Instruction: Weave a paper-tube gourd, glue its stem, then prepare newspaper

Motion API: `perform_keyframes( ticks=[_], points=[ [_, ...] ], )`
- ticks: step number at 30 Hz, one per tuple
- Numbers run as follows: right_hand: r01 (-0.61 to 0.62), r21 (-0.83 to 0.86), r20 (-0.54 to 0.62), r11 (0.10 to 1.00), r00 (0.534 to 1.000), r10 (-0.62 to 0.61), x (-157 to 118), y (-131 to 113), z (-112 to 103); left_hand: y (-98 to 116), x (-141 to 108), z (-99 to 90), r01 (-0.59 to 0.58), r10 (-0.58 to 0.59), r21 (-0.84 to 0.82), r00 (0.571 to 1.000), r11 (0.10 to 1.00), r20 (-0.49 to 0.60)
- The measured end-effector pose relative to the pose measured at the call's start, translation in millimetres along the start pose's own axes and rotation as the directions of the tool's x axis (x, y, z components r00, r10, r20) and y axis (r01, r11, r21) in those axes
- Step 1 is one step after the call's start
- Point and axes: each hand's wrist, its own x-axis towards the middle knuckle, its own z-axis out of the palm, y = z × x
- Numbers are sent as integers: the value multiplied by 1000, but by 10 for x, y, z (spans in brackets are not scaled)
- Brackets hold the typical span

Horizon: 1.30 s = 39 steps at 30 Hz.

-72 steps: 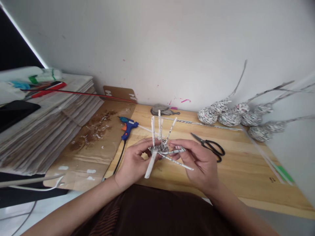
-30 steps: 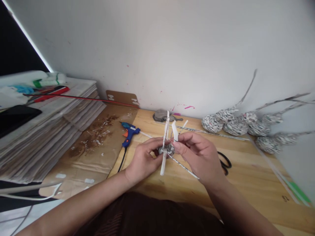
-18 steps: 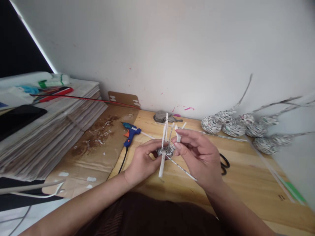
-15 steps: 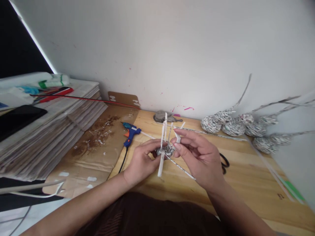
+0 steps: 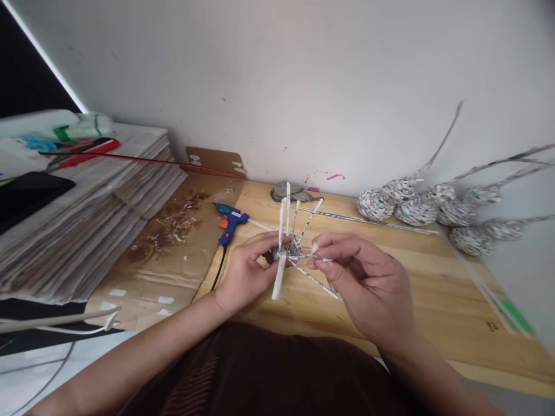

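Newspaper-print paper forms the small woven piece (image 5: pixel 293 249), located at the dial centre for all directions below, above the wooden table (image 5: pixel 303 329). The left hand (image 5: pixel 249 263), at 8 to 9 o'clock, is closed around the side of the piece, thumb and fingers in contact. The right hand (image 5: pixel 375 283), at 3 to 4 o'clock, pinches the end of a paper strip (image 5: pixel 315 248) between thumb and fingertips, with no gap visible. Other strips project free: a group near 12 to 1 o'clock, one at 4, one between 6 and 7. The blue glue gun (image 5: pixel 232 219) lies at 10 o'clock, the newspaper stack (image 5: pixel 117 202) between 9 and 10, the grey cloth (image 5: pixel 292 190) at 12, and the woven bulbs (image 5: pixel 416 210) between 2 and 3, near the wall (image 5: pixel 277 75).
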Motion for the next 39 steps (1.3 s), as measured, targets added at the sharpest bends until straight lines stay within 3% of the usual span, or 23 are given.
perform_keyframes(
  ticks=[5, 9, 12, 16, 22, 27, 30, 39],
  points=[
    [20, 9, -14, 1000, 1000, -20, -83, 36, -21, 6, -18, -8, -26, 25, 12, 1000, 1000, 10],
    [-180, 157, 42, 971, 984, 175, -103, 59, -16, 44, -12, -2, -50, 50, 23, 999, 998, 12],
    [-369, 314, 142, 875, 929, 341, -103, 116, -16, 58, -4, 8, -73, 74, 43, 997, 996, -2],
    [-481, 354, 224, 802, 876, 427, -120, 183, -13, 49, -17, 2, -74, 74, 51, 997, 996, 1],
    [-469, 396, 182, 790, 883, 433, -168, 245, 25, 27, -56, -10, -52, 52, 59, 999, 997, 7],
    [-473, 293, 227, 831, 879, 420, -216, 280, 34, 56, -52, 5, -30, 30, 35, 1000, 999, -5],
    [-431, 278, 255, 859, 895, 367, -238, 278, 41, 75, -50, 7, -27, 28, 46, 1000, 999, -8],
    [-321, 193, 155, 927, 943, 294, -235, 304, 53, 103, -59, 31, -37, 38, 81, 999, 996, -6]
  ],
)
